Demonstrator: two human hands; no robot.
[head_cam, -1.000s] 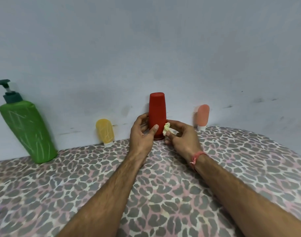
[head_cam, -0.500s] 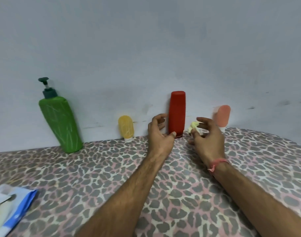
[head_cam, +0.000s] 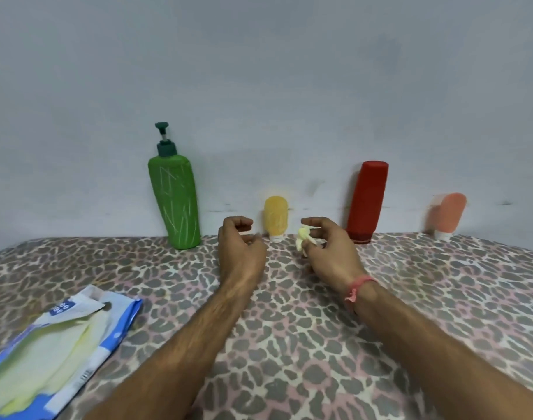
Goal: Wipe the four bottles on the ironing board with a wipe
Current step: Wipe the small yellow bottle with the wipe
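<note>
Two hands flank your yellow bottle [head_cam: 276, 218]; left hand [head_cam: 240, 249] curled, empty; right hand [head_cam: 328, 248] pinches the crumpled wipe [head_cam: 303, 237]; wipes packet [head_cam: 56, 350] cut off lower left.

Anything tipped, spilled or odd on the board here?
Nothing spilled. All four bottles stand against the wall; the green pump bottle and red bottle lean slightly. The wipes pack lies open, a sheet showing.

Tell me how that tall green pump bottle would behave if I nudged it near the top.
The green pump bottle would probably tip rather than slide: it is tall, leans, and stands on a soft patterned cover. The wall right behind it would likely catch a backward fall. Its pump head looks thin, so possibly fragile.
</note>
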